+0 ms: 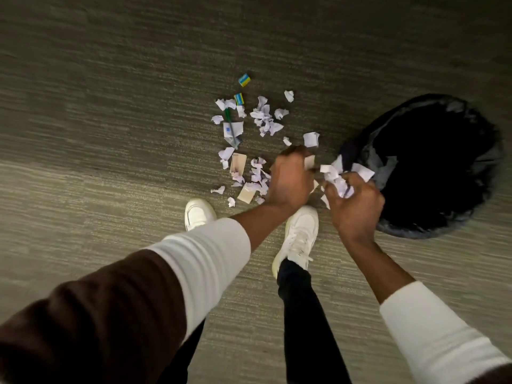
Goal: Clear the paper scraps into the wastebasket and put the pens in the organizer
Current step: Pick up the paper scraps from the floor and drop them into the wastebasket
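Sleeved forearms reached low; right hand (353,202) clutched a wad of paper scraps (336,178) beside the wastebasket (432,231) rim for dumping, left hand (289,180) curled gathering more from carpet.

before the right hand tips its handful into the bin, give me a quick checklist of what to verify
1. Right hand has a grip on a bunch of paper scraps: ok.
2. That hand is over the wastebasket opening: not ok, it sits at the near rim, and some scraps hang outside.
3. Wastebasket mouth open and lined: ok.
4. Left hand holds scraps too: ok, a piece shows at its fingers, how much cannot tell.
5. Green pen kept out of the handfuls: ok, it lies among the scraps on the carpet.
6. Organizer within reach: cannot tell, none in view.
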`<state>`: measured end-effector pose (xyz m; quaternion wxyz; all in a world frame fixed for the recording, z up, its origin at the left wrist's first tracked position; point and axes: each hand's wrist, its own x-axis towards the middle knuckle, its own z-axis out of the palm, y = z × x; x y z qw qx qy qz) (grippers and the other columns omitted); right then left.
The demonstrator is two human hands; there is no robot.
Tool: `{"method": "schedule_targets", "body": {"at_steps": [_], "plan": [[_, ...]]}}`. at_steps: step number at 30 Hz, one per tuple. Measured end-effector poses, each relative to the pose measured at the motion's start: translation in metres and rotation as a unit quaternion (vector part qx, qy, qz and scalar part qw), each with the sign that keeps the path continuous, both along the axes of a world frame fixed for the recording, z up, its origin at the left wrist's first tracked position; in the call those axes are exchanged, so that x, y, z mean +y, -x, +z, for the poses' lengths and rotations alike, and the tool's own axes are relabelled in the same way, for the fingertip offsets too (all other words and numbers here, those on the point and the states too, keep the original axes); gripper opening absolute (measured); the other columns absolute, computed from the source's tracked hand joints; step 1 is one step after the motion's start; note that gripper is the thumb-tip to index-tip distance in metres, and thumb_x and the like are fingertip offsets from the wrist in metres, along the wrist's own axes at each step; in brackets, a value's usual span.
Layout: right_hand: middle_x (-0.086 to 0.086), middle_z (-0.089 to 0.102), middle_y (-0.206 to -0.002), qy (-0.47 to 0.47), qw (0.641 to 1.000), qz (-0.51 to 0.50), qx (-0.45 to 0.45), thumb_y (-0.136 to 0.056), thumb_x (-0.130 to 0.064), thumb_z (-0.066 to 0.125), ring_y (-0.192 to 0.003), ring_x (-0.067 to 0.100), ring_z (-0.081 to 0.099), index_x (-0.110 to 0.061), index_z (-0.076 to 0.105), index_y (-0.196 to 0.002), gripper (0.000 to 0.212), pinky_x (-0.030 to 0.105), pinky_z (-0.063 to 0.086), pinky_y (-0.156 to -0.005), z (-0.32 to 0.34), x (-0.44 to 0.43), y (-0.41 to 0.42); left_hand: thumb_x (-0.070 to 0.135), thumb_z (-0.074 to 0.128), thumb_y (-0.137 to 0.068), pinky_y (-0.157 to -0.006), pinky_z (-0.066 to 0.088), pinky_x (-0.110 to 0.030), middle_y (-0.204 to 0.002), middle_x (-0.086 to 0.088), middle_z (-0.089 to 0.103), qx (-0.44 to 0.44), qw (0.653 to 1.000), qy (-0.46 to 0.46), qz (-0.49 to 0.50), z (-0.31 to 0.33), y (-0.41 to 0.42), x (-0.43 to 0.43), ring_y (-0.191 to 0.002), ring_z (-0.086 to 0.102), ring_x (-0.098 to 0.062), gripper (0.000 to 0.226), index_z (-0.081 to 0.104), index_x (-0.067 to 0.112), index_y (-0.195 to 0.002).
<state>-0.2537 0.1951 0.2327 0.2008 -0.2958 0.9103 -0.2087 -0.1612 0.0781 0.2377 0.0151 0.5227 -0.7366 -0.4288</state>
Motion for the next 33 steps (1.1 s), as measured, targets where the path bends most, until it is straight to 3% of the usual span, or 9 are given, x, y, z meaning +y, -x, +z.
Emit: {"method": "schedule_targets", "body": {"at_steps": [2,5,11,16,19,25,29,31,33], "plan": [[0.016,0.071,-0.078,-0.003,0.999,-0.033,0.014,-0.087,-0.029,0.08,-0.073,0.034,0.064,-0.007,0.075,-0.098,0.024,0.036,0.047,-0.066,0.022,0.012,0.02,0.01,0.079,-0.086,-0.082,0.053,-0.031,-0.104,-0.014,0.078,0.028,1.0,-0.006,0.011,0.018,0.02,0.011,-0.095,0.074,-0.032,0.022,0.075,0.006,-0.107],[0.019,0.071,-0.082,-0.005,0.996,-0.082,0.038,-0.088,-0.038,0.077,-0.074,0.035,0.065,-0.008,0.074,-0.1,0.032,0.037,0.046,-0.067,0.041,0.028,0.056,0.014,0.08,-0.086,-0.075,0.055,-0.03,-0.095,-0.013,0.079,0.062,0.998,-0.02,0.019,0.04,0.056,0.029,-0.088,0.075,-0.03,0.02,0.076,0.008,-0.105],[0.007,0.061,-0.076,-0.058,0.978,-0.202,0.001,-0.085,-0.042,0.079,-0.079,0.036,0.067,-0.012,0.064,-0.084,0.034,0.027,0.034,-0.069,0.033,0.05,0.106,0.022,0.075,-0.092,-0.084,0.057,-0.039,-0.105,-0.019,0.076,0.049,0.996,-0.07,-0.029,0.034,0.107,0.058,-0.101,0.071,-0.039,0.027,0.072,0.006,-0.114],[0.014,0.076,-0.113,-0.087,0.971,-0.222,-0.023,-0.088,-0.04,0.075,-0.11,0.036,0.07,-0.014,0.074,-0.119,0.041,0.034,0.052,-0.087,0.023,0.056,0.123,0.028,0.072,-0.095,-0.087,0.056,-0.041,-0.119,-0.019,0.071,0.061,0.993,-0.07,-0.066,0.027,0.129,0.076,-0.109,0.069,-0.039,0.041,0.062,0.002,-0.125],[0.015,0.076,-0.115,-0.087,0.97,-0.228,-0.002,-0.089,-0.024,0.067,-0.111,0.035,0.07,-0.015,0.073,-0.123,0.036,0.034,0.052,-0.09,0.024,0.059,0.122,0.024,0.071,-0.095,-0.084,0.056,-0.039,-0.117,-0.018,0.072,0.086,0.993,-0.051,-0.056,0.029,0.126,0.082,-0.108,0.068,-0.038,0.033,0.064,0.003,-0.119],[0.011,0.074,-0.105,0.012,0.99,-0.134,-0.032,-0.09,-0.012,0.06,-0.083,0.023,0.073,-0.014,0.073,-0.104,0.019,0.045,0.062,-0.084,0.032,0.056,0.077,0.03,0.064,-0.095,-0.07,0.057,-0.038,-0.092,-0.009,0.077,0.051,0.997,-0.055,-0.02,0.021,0.085,0.072,-0.085,0.071,-0.033,0.015,0.07,0.017,-0.09],[0.005,0.075,-0.098,0.055,0.996,-0.015,-0.069,-0.089,-0.011,0.062,-0.074,0.017,0.068,-0.016,0.074,-0.099,0.016,0.04,0.059,-0.074,0.029,0.032,0.027,0.033,0.063,-0.097,-0.07,0.056,-0.036,-0.093,-0.006,0.078,-0.033,0.997,-0.069,0.02,0.005,0.025,0.053,-0.087,0.072,-0.031,0.015,0.072,0.022,-0.096],[0.004,0.072,-0.102,0.022,0.993,0.058,-0.101,-0.089,-0.014,0.067,-0.074,0.013,0.067,-0.017,0.073,-0.103,0.015,0.039,0.059,-0.076,0.021,0.016,0.004,0.029,0.065,-0.097,-0.068,0.049,-0.033,-0.095,-0.005,0.076,-0.089,0.992,-0.083,0.033,-0.006,-0.012,0.044,-0.089,0.072,-0.029,0.01,0.071,0.022,-0.095],[0.004,0.069,-0.11,-0.06,0.98,0.138,-0.128,-0.088,-0.02,0.074,-0.079,0.005,0.064,-0.022,0.067,-0.115,0.028,0.033,0.057,-0.08,0.007,0.001,-0.018,0.027,0.065,-0.096,-0.071,0.051,-0.035,-0.102,-0.01,0.075,-0.147,0.984,-0.094,0.026,-0.02,-0.05,0.035,-0.095,0.072,-0.033,0.01,0.07,0.018,-0.098]]}}
